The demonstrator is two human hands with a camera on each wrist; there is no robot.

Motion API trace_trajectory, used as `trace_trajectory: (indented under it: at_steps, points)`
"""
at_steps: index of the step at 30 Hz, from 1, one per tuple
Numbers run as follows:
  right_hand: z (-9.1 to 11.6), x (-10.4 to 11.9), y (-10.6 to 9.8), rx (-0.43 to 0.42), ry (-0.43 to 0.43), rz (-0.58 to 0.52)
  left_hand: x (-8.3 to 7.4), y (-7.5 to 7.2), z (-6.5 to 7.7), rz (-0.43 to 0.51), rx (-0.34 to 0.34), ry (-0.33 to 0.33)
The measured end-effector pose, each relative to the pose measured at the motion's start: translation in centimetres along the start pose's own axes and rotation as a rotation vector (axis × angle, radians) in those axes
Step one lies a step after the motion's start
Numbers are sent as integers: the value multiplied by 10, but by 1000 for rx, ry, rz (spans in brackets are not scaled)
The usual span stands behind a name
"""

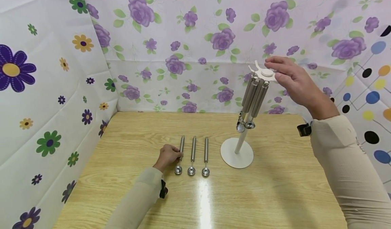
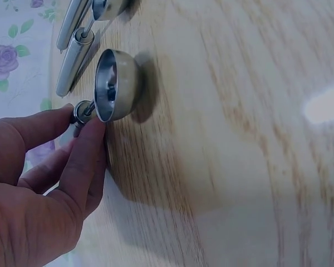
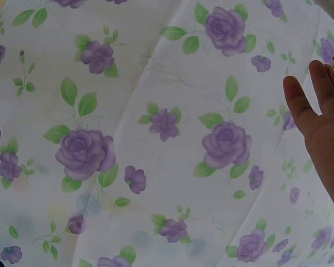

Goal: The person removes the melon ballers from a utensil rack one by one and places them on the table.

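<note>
My left hand pinches the handle of the leftmost metal scoop between thumb and fingers, low down near its round bowl. In the left wrist view, the scoop's bowl sits just above the tabletop, beyond the fingertips. Two similar scoops, a middle one and a right one, lie beside it in a row. My right hand, fingers extended, is at the hooked top of a white stand; whether it touches is hard to tell. Several metal utensils hang from the stand's hooks.
The light wooden table backs onto a floral sheet. Patterned sheets hang at left and right too. The stand's round base rests right of the row of scoops.
</note>
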State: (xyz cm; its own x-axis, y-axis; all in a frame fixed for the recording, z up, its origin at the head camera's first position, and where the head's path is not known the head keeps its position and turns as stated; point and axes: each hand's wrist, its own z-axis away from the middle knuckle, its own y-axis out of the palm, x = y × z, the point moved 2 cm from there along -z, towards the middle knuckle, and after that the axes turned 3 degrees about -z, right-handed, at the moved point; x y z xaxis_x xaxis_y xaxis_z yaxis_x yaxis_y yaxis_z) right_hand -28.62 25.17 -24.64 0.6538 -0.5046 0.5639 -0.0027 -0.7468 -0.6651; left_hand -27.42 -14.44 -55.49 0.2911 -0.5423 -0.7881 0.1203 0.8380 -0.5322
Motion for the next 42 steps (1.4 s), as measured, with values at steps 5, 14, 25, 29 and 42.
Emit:
trace_trajectory:
  at_steps: [5,14,25,29,42]
  points:
    - [1,-1,-3,-3,5,-6,-3,-1,-1,-11,5,-10]
    - [2,0,-3,-8,-15,-61,-7,-13,1,-94,-24,-1]
    - [3,3,-1,43,5,-142,-54,-11,8,29,-16,133]
    - [3,2,-2,58,-1,-122,-83,-6,15,50,0,207]
    - [4,4,-5,54,12,12,-157,3,40,93,65,391]
